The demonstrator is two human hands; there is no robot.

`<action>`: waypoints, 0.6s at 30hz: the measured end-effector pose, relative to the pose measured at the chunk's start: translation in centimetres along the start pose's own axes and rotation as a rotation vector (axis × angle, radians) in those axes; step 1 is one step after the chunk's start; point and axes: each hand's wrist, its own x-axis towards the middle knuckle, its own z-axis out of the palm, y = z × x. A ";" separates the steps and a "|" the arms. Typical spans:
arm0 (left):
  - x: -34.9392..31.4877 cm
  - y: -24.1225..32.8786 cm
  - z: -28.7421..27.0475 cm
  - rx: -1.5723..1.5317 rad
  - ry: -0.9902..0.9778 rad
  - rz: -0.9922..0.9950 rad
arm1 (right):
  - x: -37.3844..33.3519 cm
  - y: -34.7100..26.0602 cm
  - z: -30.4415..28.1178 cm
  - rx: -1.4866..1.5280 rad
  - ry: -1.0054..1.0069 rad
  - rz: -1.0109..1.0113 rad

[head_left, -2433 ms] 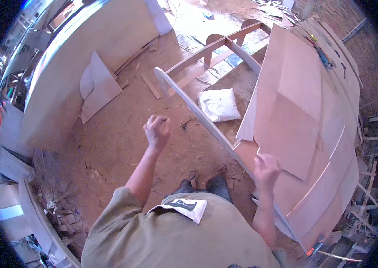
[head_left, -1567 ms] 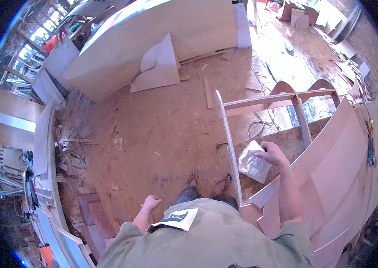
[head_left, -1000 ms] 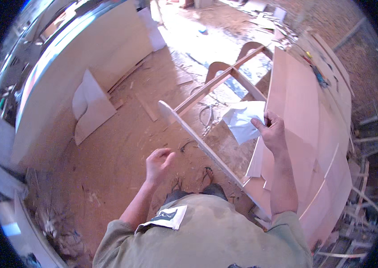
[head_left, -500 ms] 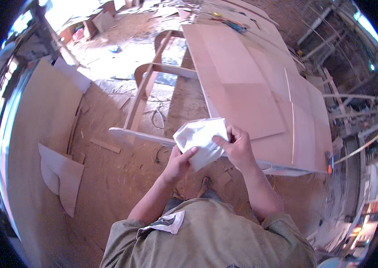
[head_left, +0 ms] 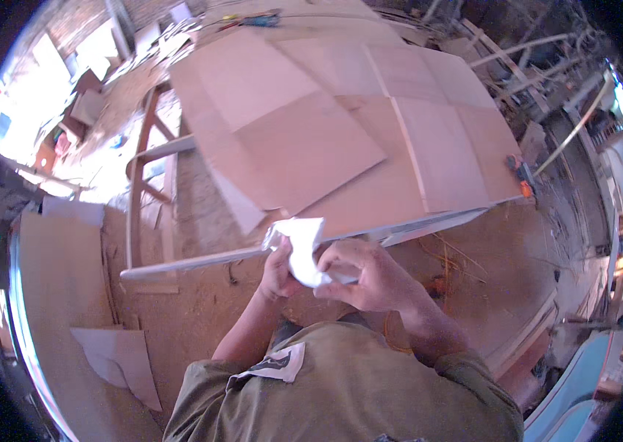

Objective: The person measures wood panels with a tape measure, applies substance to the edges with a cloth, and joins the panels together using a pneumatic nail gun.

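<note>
Between my hands, in front of my chest, is a crumpled white sheet [head_left: 304,247]; whether it is paper or a thin plastic packet I cannot tell. My left hand [head_left: 279,274] grips its left side, thumb up against it. At its lower right end, my right hand [head_left: 363,274] is closed with curled fingers over the edge. The sheet's upper part bends and shines, overexposed. Just beyond it lies the near edge of a broad wooden panel assembly [head_left: 348,136] covered with thin boards.
An open wooden frame [head_left: 137,214] extends on the left of the panels. A power tool with an orange part [head_left: 521,177] lies at the right corner. Blue-handled tools [head_left: 256,20] rest at the far end. Large boards [head_left: 57,272] lean at left, near a curved offcut [head_left: 120,361].
My view has turned to the right, so the panels sit further left. The white sheet has gone from spread flat to bent and gathered, and my right hand has moved to its lower end.
</note>
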 end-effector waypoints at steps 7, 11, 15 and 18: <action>9.1 -10.6 6.6 -0.442 -0.346 -0.080 | -6.3 13.4 -14.0 0.626 -0.038 0.167; 13.4 -14.4 10.4 -0.276 -0.084 -0.412 | -7.4 19.0 -15.0 0.982 0.004 0.097; 17.8 -16.7 12.8 -0.273 -0.005 -0.596 | -7.5 22.7 -15.0 1.264 -0.084 0.227; 19.8 -16.6 13.4 -0.090 0.049 -0.634 | -8.6 23.6 -15.2 1.295 -0.013 0.254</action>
